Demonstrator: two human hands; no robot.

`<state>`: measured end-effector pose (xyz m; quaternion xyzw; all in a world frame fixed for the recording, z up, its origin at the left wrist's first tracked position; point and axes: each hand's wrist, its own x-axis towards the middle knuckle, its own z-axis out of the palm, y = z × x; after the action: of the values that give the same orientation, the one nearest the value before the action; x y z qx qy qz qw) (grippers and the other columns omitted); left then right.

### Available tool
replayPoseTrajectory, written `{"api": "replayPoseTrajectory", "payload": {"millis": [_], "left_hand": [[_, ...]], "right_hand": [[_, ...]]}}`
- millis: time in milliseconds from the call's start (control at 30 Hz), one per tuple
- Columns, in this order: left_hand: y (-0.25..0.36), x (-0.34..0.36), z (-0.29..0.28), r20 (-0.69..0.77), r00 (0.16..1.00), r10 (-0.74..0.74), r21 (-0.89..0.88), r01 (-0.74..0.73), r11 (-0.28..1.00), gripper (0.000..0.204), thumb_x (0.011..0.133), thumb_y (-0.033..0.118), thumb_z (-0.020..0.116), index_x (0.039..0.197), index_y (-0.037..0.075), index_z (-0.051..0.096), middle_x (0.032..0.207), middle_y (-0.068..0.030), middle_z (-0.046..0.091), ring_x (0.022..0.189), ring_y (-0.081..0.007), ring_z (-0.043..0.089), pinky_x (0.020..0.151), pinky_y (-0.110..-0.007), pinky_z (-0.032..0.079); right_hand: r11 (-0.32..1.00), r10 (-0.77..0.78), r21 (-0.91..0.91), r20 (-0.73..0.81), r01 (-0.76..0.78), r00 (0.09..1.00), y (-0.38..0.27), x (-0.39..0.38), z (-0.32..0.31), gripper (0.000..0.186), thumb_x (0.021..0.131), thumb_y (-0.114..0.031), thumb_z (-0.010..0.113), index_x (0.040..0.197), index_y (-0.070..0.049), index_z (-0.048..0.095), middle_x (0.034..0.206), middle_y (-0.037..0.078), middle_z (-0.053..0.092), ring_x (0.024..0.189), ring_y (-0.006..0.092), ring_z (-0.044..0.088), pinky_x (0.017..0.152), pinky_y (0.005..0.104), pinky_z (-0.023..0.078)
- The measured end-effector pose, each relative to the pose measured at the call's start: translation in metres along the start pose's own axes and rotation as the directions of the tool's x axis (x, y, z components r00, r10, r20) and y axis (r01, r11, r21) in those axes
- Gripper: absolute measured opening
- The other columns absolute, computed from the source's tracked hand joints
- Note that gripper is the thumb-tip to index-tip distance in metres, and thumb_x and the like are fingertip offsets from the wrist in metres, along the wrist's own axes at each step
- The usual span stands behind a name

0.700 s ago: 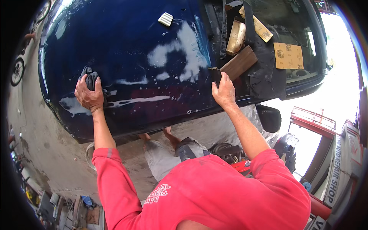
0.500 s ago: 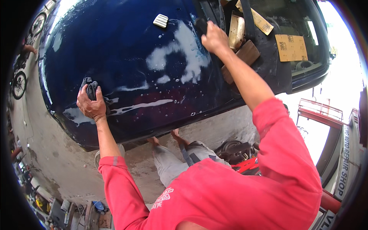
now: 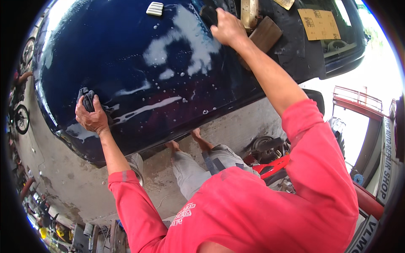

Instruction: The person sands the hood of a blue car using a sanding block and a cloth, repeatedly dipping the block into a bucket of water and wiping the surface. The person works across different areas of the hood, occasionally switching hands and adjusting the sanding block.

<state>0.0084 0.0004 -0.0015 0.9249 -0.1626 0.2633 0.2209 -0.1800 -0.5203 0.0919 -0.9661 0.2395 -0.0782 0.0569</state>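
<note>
Cloth (image 3: 87, 99), dark grey and bunched into a wad, lies on the blue car hood (image 3: 105, 52) near its front corner, with the left hand (image 3: 91, 117) over it; the thumb and fingers are clamped around its near side. It looks light and limp, soft enough to squash to any shape, and probably damp, since droplets dot the paint around. A broad hold suits it best, palm behind and fingertips folded over the edges, because a pinch at one fold would likely let the rest unroll. Up toward the windshield end, the right hand (image 3: 230, 27) has its fingers and thumb closed on the near end of a dark pad (image 3: 209, 16), which sits at the edge of the pale patches (image 3: 201, 48). The pad seems light as well, but firmer than the wad (its underside is hidden, so whether it has a stiff backing I cannot tell). Wet, it could turn slippery, so gripping it by opposite sides, thumb against fingers, should be surer than pushing from on top. Neither piece looks fragile; the glossy paint beneath seems the more easily marked. Beside the right forearm is a brown block (image 3: 266, 34), apparently stiff and heavier, best taken by its long sides.
</note>
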Motion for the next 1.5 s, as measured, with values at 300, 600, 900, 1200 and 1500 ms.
{"api": "replayPoseTrajectory", "payload": {"millis": [300,600,900,1200,1500], "left_hand": [[0.002,-0.001,0.0,-0.012,1.0,-0.013,0.004,0.013,1.0,0.053,0.092,0.052,0.082,0.131,0.017,0.072,0.132,-0.0085,0.075,0.128,-0.0311,0.067,0.111,-0.048,0.048],[0.001,-0.003,-0.004,0.008,1.0,0.005,-0.038,-0.005,0.999,0.054,0.092,0.052,0.083,0.132,0.018,0.072,0.134,-0.0074,0.074,0.131,-0.0296,0.066,0.112,-0.047,0.047],[0.006,0.002,-0.004,-0.032,0.999,0.018,-0.046,-0.02,0.999,0.051,0.092,0.049,0.082,0.131,0.018,0.072,0.132,-0.0066,0.074,0.129,-0.0306,0.067,0.112,-0.048,0.048],[0.006,-0.005,-0.002,0.008,0.999,-0.053,-0.014,0.053,0.998,0.053,0.09,0.051,0.082,0.133,0.021,0.071,0.134,-0.0077,0.073,0.134,-0.0311,0.063,0.115,-0.049,0.047],[0.005,-0.002,-0.006,-0.008,0.999,-0.039,-0.006,0.039,0.999,0.053,0.091,0.052,0.081,0.133,0.022,0.071,0.134,-0.0078,0.072,0.133,-0.0317,0.063,0.115,-0.05,0.047]], "right_hand": [[0.963,0.233,0.098,0.155,-0.249,0.96,-0.013,-0.217,-0.06,0.049,0.092,-0.014,0.077,0.137,-0.004,0.058,0.128,0.019,0.066,0.122,0.0428,0.065,0.105,0.0525,0.053],[0.999,-0.032,-0.001,0.059,0.032,0.998,-0.032,-0.115,-0.063,0.065,0.094,-0.025,0.076,0.147,0.005,0.053,0.132,0.03,0.068,0.123,0.0491,0.066,0.106,0.0541,0.055],[0.993,0.1,-0.078,0.14,-0.089,0.985,-0.056,-0.005,-0.054,0.043,0.095,-0.02,0.068,0.131,0.001,0.058,0.129,0.028,0.071,0.123,0.0469,0.068,0.105,0.0556,0.056],[0.978,0.192,0.058,0.149,-0.203,0.97,-0.029,-0.103,-0.057,0.063,0.094,-0.028,0.07,0.145,0.004,0.05,0.138,0.033,0.064,0.127,0.0528,0.064,0.109,0.0592,0.053],[0.98,0.199,-0.056,0.158,-0.192,0.967,-0.063,-0.034,-0.063,0.052,0.094,-0.024,0.072,0.136,0.001,0.054,0.127,0.031,0.068,0.121,0.0502,0.067,0.106,0.0564,0.054]]}}
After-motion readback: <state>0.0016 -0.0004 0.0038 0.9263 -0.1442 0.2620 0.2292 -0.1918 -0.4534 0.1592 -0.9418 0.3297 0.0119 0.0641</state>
